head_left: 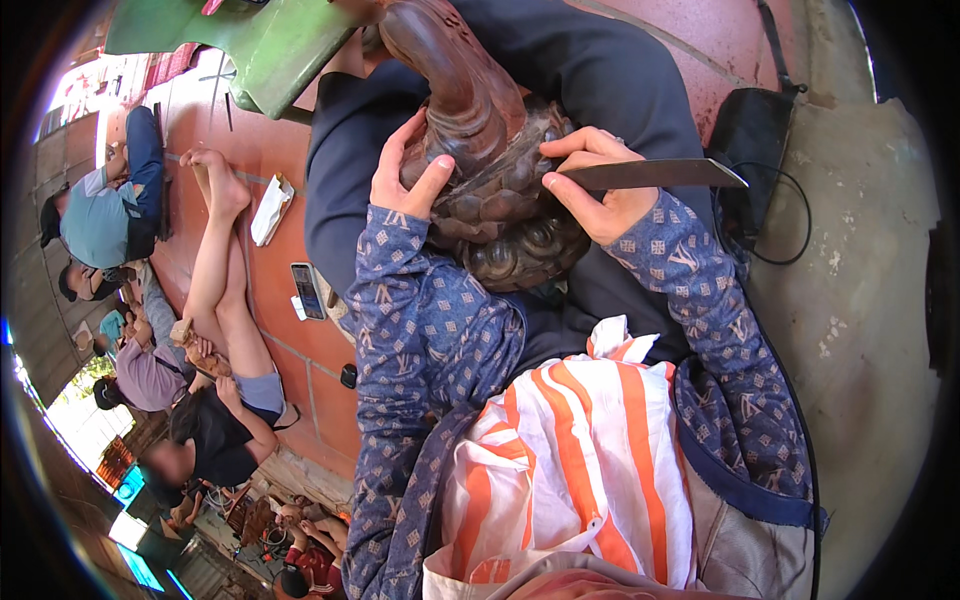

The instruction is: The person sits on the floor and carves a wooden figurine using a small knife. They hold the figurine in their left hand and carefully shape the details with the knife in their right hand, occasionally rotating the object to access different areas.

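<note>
A dark brown carved wooden sculpture (500, 190) rests between my legs, its smooth curved upper part leaning away from me and its base covered in rounded, scale-like relief. My left hand (415, 175) grips the carving's left side, thumb and fingers spread around it. In my right hand (610, 190) is a long flat dark blade (650, 175), pinched between thumb and fingers. Its slanted end sticks out to the right past my wrist. The other end of the blade is hidden by my fingers, close against the carving's right side.
A green sheet-like seat (240, 50) stands at the far left. On the tiled floor lie a phone (308, 290) and a white packet (272, 210). Several people sit at the left, one with bare legs (225, 270) stretched out. A black bag (750, 160) with a cord lies at the right.
</note>
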### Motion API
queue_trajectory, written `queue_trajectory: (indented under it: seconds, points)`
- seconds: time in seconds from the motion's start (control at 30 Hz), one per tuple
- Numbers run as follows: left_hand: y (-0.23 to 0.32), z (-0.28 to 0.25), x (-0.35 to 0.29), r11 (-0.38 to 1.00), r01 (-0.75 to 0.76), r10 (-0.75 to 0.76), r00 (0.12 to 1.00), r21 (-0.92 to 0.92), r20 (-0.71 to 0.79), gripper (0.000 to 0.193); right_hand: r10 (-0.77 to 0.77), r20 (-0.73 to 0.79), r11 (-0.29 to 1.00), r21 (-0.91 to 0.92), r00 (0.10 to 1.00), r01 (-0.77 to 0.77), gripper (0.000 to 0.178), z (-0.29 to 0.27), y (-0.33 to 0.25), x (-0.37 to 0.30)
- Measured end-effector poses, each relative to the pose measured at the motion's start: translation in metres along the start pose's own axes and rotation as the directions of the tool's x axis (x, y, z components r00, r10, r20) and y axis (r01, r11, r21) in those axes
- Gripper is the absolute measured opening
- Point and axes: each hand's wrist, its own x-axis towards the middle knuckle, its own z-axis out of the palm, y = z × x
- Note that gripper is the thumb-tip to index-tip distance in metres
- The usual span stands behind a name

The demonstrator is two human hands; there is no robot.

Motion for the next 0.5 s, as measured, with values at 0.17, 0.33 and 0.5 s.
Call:
queue_trajectory:
  seconds: [0.17,0.33,0.5]
  points:
    - [0.0,0.0,0.0,1.0,0.005,-0.005,1.0,-0.002,-0.002,0.06,0.058,-0.065,0.991,0.124,0.996,-0.049,0.01,0.003,0.005,-0.002]
    - [-0.002,-0.001,-0.001,1.0,-0.001,0.001,1.0,-0.01,0.001,0.06,-0.035,-0.057,0.999,0.006,0.998,0.035,0.011,0.003,-0.004,0.0]
    - [-0.004,0.0,-0.001,1.0,-0.006,0.006,1.0,-0.018,0.001,0.06,-0.128,-0.061,0.991,-0.032,0.99,0.126,0.01,0.0,0.001,0.003]
